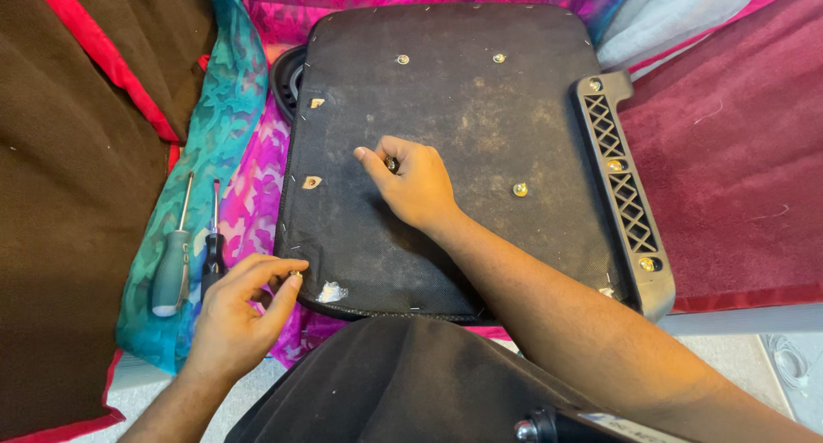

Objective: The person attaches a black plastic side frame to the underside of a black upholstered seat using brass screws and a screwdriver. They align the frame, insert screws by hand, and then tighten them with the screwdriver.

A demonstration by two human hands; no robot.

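Observation:
A black fabric-covered seat panel [463, 92] lies underside up, with several brass bolts such as one bolt [519, 189] right of centre. My right hand [413, 182] rests on the middle of the panel, its fingers closed around a small dark bolt [391, 163]. My left hand [238, 310] hovers at the panel's near left corner and pinches a small metal piece [295, 274] between thumb and forefinger. A grey plastic lattice bracket [624, 186] runs down the panel's right edge.
Two screwdrivers lie left of the panel on teal cloth: a grey-green-handled one [174, 263] and a black-handled one [213, 253]. A brown blanket [60, 194] covers the left, maroon fabric [737, 160] the right. Dark cloth [386, 383] lies near me.

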